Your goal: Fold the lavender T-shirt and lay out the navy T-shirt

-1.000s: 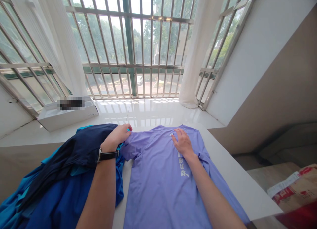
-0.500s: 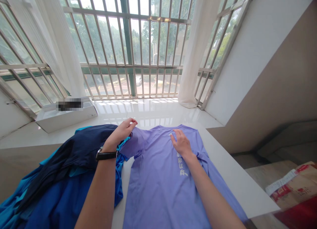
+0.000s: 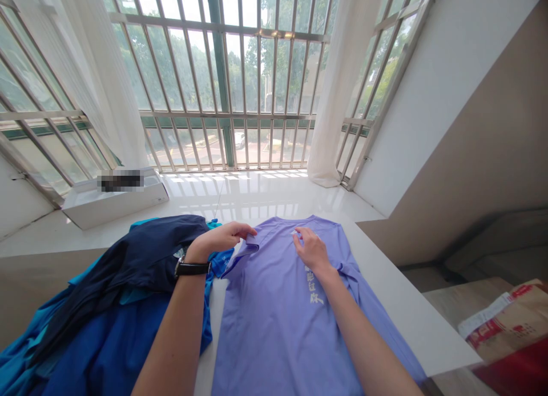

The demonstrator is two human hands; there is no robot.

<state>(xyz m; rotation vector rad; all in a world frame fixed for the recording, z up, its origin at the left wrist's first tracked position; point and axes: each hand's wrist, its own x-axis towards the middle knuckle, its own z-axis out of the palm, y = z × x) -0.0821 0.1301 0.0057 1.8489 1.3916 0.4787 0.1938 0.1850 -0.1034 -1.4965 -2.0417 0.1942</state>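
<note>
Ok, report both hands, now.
Left hand: open, fingers laid over the folded sleeve of the lavender T-shirt, not visibly gripping.
Right hand: open, resting on the lavender T-shirt near its collar.

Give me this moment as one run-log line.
left hand: at sleeve of lavender T-shirt | right hand: on shirt near collar | beside: navy-and-blue clothes pile

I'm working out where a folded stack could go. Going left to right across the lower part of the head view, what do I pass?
heap of blue clothes → lilac T-shirt → white countertop → brown parcel with red print
</note>
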